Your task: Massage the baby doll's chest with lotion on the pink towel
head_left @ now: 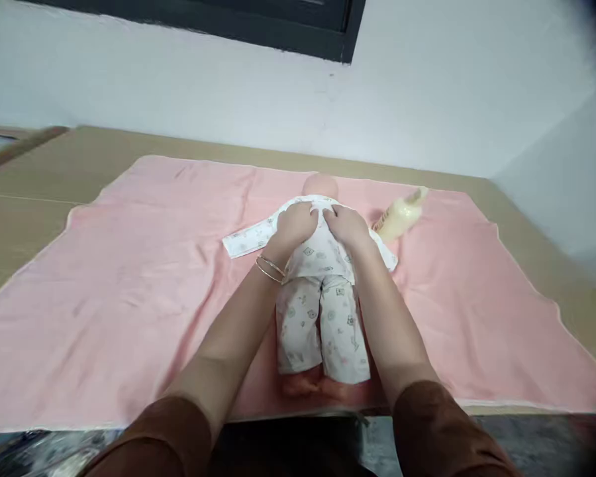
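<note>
A baby doll [320,258] in a white printed shirt and matching trousers [298,324] lies lengthwise before me, its smooth bald head [320,185] pointing away and no face showing. My left hand [297,225] is closed on the left side of its upper body. On the other side, my right hand [346,226] grips it in the same way, both thumbs resting on the shirt near the middle. The fingertips are hidden from view. One sleeve [251,238] stretches out flat to the left; the other [385,252] shows past my right wrist.
Under the doll is a pink blanket [129,298] with wrinkles, spread over a tan tabletop [24,232]. A cream-yellow bottle [400,217] with printing and a nozzle lies tilted right of the doll. Behind the table stands a white wall [228,99] with a dark frame [278,33].
</note>
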`<state>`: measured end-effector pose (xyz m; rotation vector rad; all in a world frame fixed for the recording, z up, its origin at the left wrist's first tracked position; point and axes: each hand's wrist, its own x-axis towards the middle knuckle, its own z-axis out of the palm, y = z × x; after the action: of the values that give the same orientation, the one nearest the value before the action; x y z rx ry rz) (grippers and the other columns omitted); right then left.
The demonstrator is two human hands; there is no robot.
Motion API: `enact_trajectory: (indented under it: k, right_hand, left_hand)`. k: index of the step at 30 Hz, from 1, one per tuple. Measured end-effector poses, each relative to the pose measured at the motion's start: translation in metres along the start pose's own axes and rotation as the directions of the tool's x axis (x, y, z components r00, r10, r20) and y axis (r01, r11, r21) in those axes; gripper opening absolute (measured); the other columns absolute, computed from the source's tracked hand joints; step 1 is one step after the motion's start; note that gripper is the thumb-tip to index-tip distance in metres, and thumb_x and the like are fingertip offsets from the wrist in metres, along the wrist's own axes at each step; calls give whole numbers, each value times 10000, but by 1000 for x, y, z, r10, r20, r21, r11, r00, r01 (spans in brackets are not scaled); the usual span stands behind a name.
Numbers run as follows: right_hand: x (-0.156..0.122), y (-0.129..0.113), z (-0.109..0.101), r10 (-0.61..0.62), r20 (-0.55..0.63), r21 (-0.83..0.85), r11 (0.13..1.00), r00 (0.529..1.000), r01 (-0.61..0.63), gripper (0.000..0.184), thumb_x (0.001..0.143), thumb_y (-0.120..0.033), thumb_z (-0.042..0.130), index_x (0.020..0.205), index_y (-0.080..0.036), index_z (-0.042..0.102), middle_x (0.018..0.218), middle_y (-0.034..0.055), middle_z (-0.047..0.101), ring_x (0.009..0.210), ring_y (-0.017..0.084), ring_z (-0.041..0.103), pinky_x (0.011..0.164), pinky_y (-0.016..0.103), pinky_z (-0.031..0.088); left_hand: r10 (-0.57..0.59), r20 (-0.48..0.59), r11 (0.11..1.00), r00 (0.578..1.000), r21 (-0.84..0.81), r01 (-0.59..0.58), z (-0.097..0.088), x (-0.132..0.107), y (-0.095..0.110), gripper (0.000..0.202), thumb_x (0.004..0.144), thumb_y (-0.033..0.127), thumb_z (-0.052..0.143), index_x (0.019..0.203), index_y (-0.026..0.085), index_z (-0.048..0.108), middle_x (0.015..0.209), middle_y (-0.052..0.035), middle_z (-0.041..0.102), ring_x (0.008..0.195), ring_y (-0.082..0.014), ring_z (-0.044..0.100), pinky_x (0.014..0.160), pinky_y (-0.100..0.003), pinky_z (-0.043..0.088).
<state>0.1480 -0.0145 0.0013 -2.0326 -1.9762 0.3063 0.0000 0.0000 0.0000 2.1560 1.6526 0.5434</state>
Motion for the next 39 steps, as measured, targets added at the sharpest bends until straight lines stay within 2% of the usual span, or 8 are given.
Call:
enact_trajectory:
  k: [13,18,23,26,30,34,36,39]
  right_hand:
    - [2,4,7,-28,-42,-56,998,999,25,507,1076,-447,294,1244,-159,676,1315,196,731,1220,341,667,997,407,483]
    - [0,3,0,-116,-3,-95,989,993,116,465,1072,-352,288,1263,-136,654,1341,205,707,1242,347,645,1027,421,479]
    - [-20,-14,-23,-235,128,-122,961,964,250,436,997,-190,398,1381,-151,601,1424,193,656,1224,329,654,991,394,489]
    - [-34,-24,-39,-201,197,-128,965,959,229,354,975,-199,461,1250,-172,684,1321,176,719,1107,321,696,900,371,500]
    - [-34,-21,-43,-150,198,-69,984,969,166,313,979,-225,450,1112,-202,732,1197,136,778,1069,304,707,865,353,495]
    - [-16,-6,-25,-88,75,8,996,993,88,400,1024,-274,374,1231,-223,712,1332,116,743,1230,294,660,972,357,480]
    - [-10,-2,-17,-40,46,11,999,998,39,438,1055,-316,324,1254,-232,705,1361,114,729,1259,287,646,1005,362,473]
    - [-11,-6,-16,-57,53,-60,996,997,61,452,1064,-301,292,1256,-206,689,1357,147,719,1238,296,652,998,372,475]
  left_hand:
    - [40,-6,998,999,-44,-41,0,-1,-5,472,1046,351,369,1397,170,629,1524,-120,624,1417,-284,565,1199,-449,424]
    - [109,107,989,988,91,-119,-17,-14,5,445,1063,338,375,1388,139,604,1529,-150,601,1413,-284,554,1179,-417,434]
    - [140,276,941,951,261,-214,-46,-39,31,317,1028,179,396,1172,140,676,1271,-152,733,1159,-287,697,1023,-406,510]
    - [109,317,944,942,264,-198,-54,-45,38,249,996,166,454,1052,159,697,1134,-142,764,1049,-279,729,954,-393,528]
    - [79,273,980,959,157,-126,-41,-29,22,337,1038,292,401,1180,183,687,1367,-146,709,1222,-306,680,1066,-459,504]
    - [16,132,998,991,51,-23,-17,-8,0,509,1053,415,351,1478,197,530,1656,-120,481,1536,-303,432,1266,-551,322]
    - [5,119,1000,993,27,-9,-14,-5,-3,540,1050,430,355,1516,195,496,1680,-111,449,1564,-294,392,1290,-551,285]
    - [20,167,998,986,62,-31,-24,-13,7,477,1045,357,361,1446,191,561,1599,-122,547,1482,-294,497,1241,-505,369]
